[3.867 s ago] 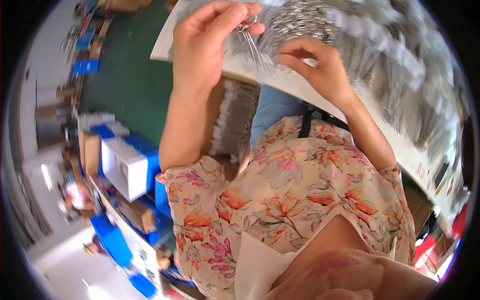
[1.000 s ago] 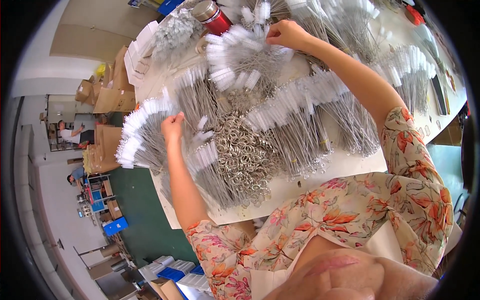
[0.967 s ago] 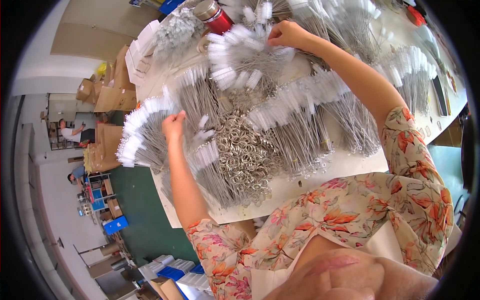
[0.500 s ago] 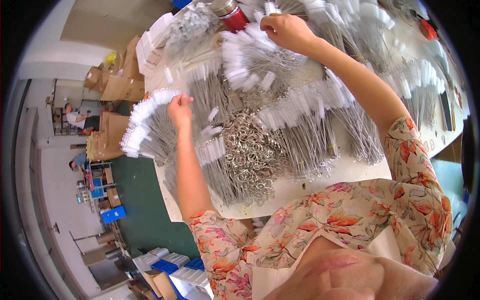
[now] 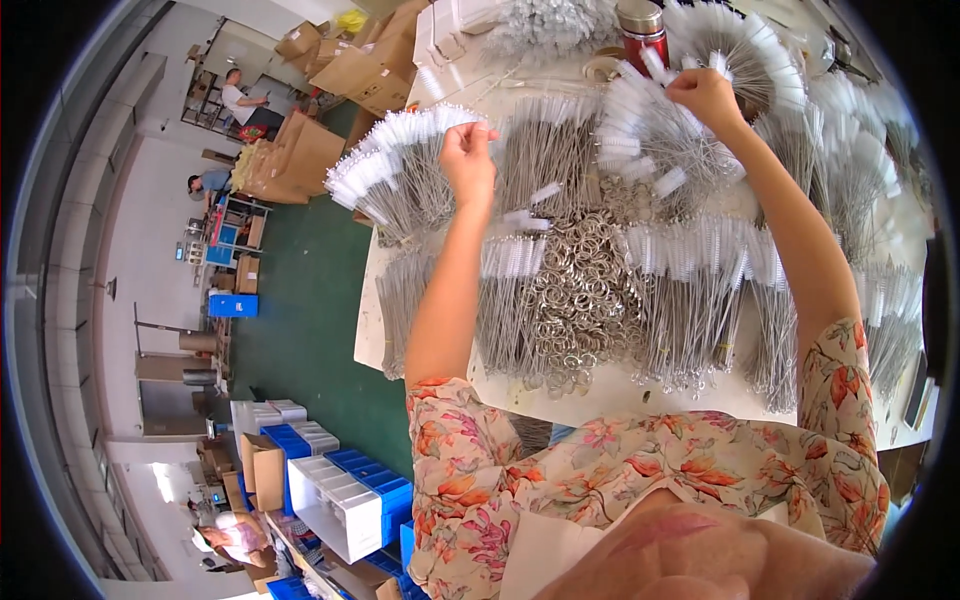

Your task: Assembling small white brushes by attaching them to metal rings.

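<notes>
My left hand (image 5: pixel 468 160) reaches to the far left of the white table (image 5: pixel 610 392) and pinches the tip of a fan of white-bristled wire brushes (image 5: pixel 395 165). My right hand (image 5: pixel 705 97) is stretched to the back of the table, fingers closed on a brush in a round fan of white brushes (image 5: pixel 645 140). A heap of shiny metal rings (image 5: pixel 575 300) lies between my forearms. Rows of wire brushes (image 5: pixel 700 300) cover most of the tabletop.
A red and silver flask (image 5: pixel 642 30) stands at the back of the table. Cardboard boxes (image 5: pixel 300 150) are stacked at the far left, where two people sit. Blue and white crates (image 5: pixel 340 495) stand on the green floor (image 5: pixel 300 320) to my left.
Both hands have moved farther away from me across the table, the left onto the brush fan at the far left, the right up to the round fan at the back.
</notes>
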Available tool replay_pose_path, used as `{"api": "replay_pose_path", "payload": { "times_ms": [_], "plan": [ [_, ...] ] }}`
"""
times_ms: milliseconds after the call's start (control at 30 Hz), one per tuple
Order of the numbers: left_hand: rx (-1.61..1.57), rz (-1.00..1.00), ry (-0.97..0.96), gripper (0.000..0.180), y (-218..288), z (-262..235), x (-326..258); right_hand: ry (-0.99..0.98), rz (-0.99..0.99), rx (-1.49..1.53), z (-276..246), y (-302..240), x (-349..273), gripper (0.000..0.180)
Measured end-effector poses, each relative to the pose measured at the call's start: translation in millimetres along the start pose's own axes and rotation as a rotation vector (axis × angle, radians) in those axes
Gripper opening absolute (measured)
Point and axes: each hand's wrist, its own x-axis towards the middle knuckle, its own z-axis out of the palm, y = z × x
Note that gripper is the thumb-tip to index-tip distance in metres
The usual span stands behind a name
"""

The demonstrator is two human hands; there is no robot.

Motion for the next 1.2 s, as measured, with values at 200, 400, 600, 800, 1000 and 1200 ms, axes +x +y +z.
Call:
{"api": "replay_pose_path", "payload": {
  "times_ms": [200, 400, 600, 800, 1000, 1200],
  "plan": [
    [-0.359, -0.323, -0.08, 0.019, 41.4, -39.0, -31.6, 0.404, -0.088, 0.691, -75.9, -2.4, 1.2, 0.022],
    [-0.236, -0.356, -0.028, 0.034, 60.7, -91.8, -99.7, 0.537, 0.095, 0.617, -194.0, 95.2, -34.4, 0.031],
    [-0.114, -0.4, 0.18, 0.032, 55.9, -142.4, -167.9, 0.662, 0.183, -0.273, -246.1, 217.1, -58.8, 0.026],
    [-0.336, -0.543, 0.142, 0.031, 35.9, -148.4, -201.7, 0.55, 0.615, -0.449, -259.3, 233.4, -90.7, 0.026],
    [-0.284, -0.582, 0.169, 0.032, 39.3, -174.8, -231.4, -0.01, 0.639, -0.666, -267.0, 242.4, -97.6, 0.022],
    [-0.306, -0.623, 0.25, 0.033, 42.1, -170.2, -254.5, 0.75, 0.808, -0.417, -254.0, 334.0, -93.8, 0.027]
  ]
}}
